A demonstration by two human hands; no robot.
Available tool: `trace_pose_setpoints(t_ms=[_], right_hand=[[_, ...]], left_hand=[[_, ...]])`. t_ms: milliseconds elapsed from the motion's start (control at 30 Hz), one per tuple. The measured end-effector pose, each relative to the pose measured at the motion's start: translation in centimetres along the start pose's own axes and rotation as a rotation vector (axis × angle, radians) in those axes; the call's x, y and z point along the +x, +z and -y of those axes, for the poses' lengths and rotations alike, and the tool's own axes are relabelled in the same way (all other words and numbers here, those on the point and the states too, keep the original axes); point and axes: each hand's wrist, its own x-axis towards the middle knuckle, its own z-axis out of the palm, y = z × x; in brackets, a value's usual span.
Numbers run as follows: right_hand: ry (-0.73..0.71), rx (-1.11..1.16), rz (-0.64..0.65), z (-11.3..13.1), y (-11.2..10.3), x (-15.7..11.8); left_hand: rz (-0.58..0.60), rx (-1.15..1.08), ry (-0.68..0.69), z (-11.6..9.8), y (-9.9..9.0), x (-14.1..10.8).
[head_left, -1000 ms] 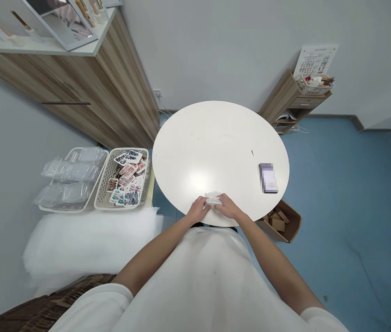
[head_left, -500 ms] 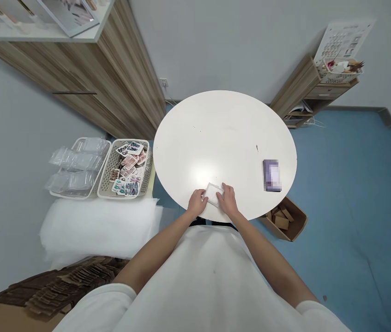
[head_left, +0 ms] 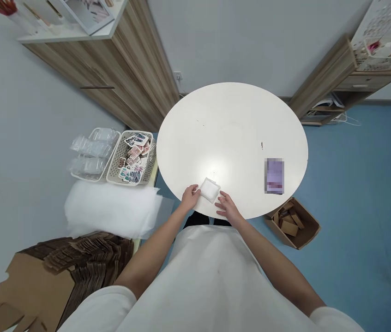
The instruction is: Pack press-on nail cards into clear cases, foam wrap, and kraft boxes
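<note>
A small, flat, white wrapped packet (head_left: pixel 210 189) lies near the front edge of the round white table (head_left: pixel 230 124). My left hand (head_left: pixel 190 197) is at the packet's left corner, thumb and forefinger apart; whether they touch it I cannot tell. To the right of the packet, my right hand (head_left: pixel 228 207) has its fingers spread and holds nothing. Farther right on the tabletop is a purple, blurred phone-like rectangle (head_left: pixel 274 176).
At left stand a basket (head_left: pixel 114 170) of nail-set cards and another basket (head_left: pixel 74 174) with clear plastic packs. White foam sheets (head_left: pixel 112 207) and folded cardboard boxes (head_left: pixel 39 286) lie nearer me. An open carton (head_left: pixel 308 235) with cardboard pieces sits below the table's right side.
My right hand has let go of the packet and drawn back with its fingers spread. My left hand's grip has loosened at the left corner. The view has shifted slightly.
</note>
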Motion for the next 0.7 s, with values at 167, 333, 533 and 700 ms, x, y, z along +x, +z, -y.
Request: trace_pose_setpoints(t_ms=[167, 333, 533, 700], right_hand=[[-0.024, -0.010, 0.082, 0.3, 0.4, 0.8], [-0.065, -0.102, 0.082, 1.1, 1.3, 2.2], [-0.036, -0.096, 0.125, 3.6, 4.3, 5.6], [-0.041, -0.148, 0.149, 6.5, 8.6, 10.0]], left_hand=[[0.019, 0.003, 0.005, -1.2, 0.3, -1.0], [-0.042, -0.042, -0.001, -1.4, 0.1, -1.4], [-0.139, -0.120, -0.020, 0.0, -2.5, 0.5], [-0.232, -0.218, -0.043, 1.8, -6.2, 3.8]])
